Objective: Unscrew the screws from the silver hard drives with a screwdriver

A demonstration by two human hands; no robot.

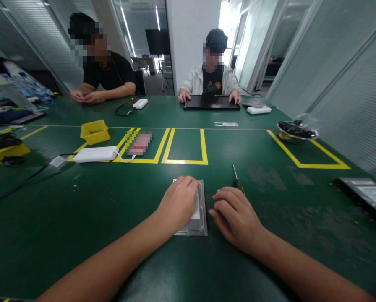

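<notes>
A silver hard drive [203, 214] lies flat on the green table, directly ahead of me. My left hand [182, 199] is closed over its left part, fingers curled and pressed together on it, covering much of the label; the fingertips and thumb are hidden. My right hand [235, 212] hovers or rests just right of the drive, apart from it, with fingers bent, thumb separate and nothing visible between them. Beyond its knuckles lies a screwdriver [236, 181], its metal shaft pointing away from me and its dark handle partly hidden by the hand.
Another drive-like device [367, 195] lies at the right edge. A bowl of dark parts [296, 133] stands back right. At left are a yellow bin [95, 132], a white power strip [96, 154] and a phone [140, 144]. Two people sit opposite; one touches a black panel [211, 102].
</notes>
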